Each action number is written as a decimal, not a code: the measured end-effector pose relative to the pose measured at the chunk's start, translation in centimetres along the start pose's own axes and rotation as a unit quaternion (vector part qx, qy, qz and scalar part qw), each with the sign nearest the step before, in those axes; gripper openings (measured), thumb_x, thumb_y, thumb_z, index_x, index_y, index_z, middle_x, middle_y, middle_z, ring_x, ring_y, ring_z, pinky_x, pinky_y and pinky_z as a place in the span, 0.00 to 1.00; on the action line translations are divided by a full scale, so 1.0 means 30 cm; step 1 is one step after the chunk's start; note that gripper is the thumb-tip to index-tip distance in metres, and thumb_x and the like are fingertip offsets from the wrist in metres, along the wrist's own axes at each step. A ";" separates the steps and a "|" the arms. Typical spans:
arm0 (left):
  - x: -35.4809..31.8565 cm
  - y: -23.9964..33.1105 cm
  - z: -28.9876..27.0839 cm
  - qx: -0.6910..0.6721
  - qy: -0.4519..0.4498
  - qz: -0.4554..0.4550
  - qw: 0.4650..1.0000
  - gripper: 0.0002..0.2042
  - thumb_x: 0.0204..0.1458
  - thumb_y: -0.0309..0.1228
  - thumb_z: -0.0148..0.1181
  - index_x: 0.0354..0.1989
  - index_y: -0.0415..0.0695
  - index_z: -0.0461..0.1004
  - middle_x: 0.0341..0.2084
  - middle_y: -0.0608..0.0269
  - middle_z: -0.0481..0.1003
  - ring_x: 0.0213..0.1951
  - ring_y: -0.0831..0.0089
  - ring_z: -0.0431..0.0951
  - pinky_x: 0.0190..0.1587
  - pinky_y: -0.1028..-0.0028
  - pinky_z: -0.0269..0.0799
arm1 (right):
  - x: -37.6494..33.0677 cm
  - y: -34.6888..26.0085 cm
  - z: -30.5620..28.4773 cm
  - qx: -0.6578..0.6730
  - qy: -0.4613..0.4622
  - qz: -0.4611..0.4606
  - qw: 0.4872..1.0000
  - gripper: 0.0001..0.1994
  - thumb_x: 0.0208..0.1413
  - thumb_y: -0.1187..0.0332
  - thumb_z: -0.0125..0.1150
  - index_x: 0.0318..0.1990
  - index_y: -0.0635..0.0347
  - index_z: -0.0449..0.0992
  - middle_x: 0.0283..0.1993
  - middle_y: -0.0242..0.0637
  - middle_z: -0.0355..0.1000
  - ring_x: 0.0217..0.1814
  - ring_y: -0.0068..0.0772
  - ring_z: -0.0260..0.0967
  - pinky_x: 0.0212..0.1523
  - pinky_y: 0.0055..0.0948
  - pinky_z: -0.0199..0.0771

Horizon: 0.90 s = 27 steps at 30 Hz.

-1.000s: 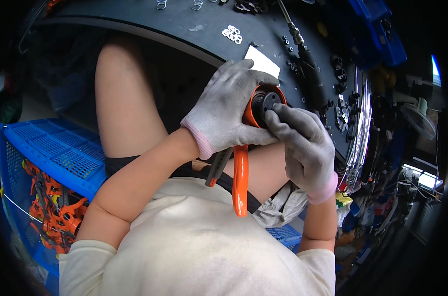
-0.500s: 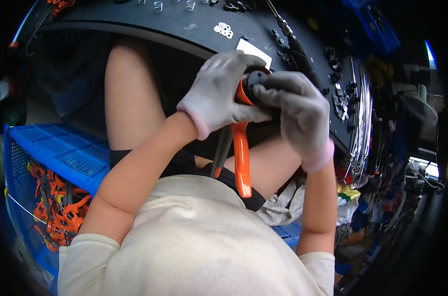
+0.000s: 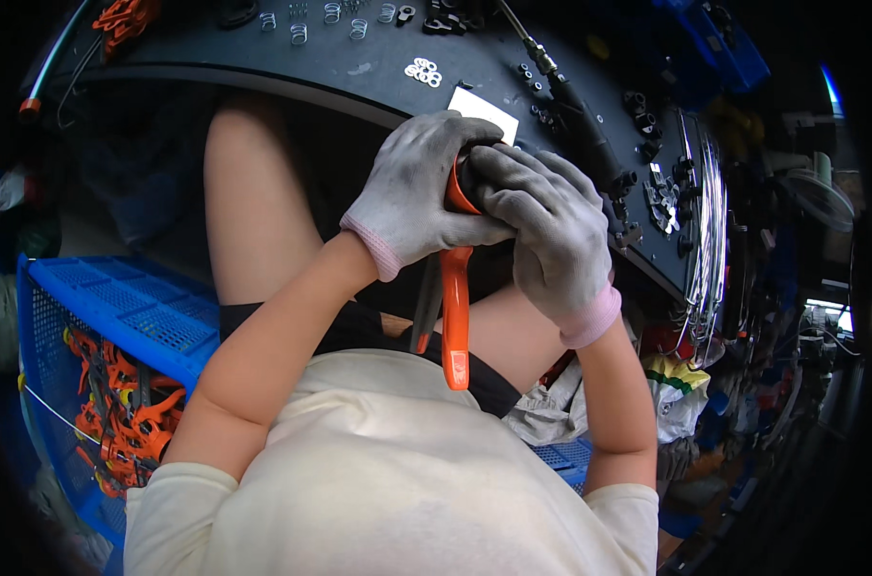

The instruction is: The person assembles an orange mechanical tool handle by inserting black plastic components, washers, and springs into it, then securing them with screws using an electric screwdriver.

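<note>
In the head view, much of the orange tool (image 3: 455, 307) is buried under the two gloved hands: only a curved orange edge shows between the gloves, and below them one long orange handle hangs down over the lap, with a darker grey handle beside it. What the tool's head looks like cannot be made out, since the right hand (image 3: 551, 230) covers it. The left hand (image 3: 417, 197) wraps the tool from the left, its fingers closed tight around the orange part; the right hand's fingers curl over the top and press on the black piece there. Compared with half a second ago, the hands and tool sit slightly lower and nearer the middle of the picture, and the grip looks unchanged. The gloves are grey knit, smudged dark, with pink cuffs. Above the hands runs the dark surface (image 3: 263, 53), its edge bent by the lens, carrying small metal springs (image 3: 297, 29), a cluster of pale washers (image 3: 422, 70) and a white card (image 3: 482, 108). At the left stands a blue plastic crate (image 3: 119, 307) with mesh walls, holding a tangle of more orange tools (image 3: 119, 413), half hidden behind the arm.
</note>
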State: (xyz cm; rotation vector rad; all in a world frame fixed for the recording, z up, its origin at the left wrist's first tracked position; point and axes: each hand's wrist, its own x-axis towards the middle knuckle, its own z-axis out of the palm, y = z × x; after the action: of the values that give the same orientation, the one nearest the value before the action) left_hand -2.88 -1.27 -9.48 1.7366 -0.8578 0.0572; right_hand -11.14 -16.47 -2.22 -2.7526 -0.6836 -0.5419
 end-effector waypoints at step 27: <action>-0.023 0.012 -0.004 -0.064 -0.034 -0.110 0.991 0.38 0.26 0.35 0.75 0.54 0.45 0.68 0.53 0.56 0.70 0.62 0.53 0.64 0.64 0.58 0.59 | -0.105 -0.104 -0.017 0.811 0.348 0.228 0.412 0.23 0.59 0.62 0.62 0.60 0.41 0.64 0.32 0.22 0.59 0.24 0.18 0.54 0.27 0.20 0.55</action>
State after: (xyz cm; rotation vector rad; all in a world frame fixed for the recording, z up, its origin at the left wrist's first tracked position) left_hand -3.55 -0.86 -9.45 1.7096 -0.6988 -0.1999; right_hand -15.41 -15.23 -2.58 -0.5621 0.0251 -0.3791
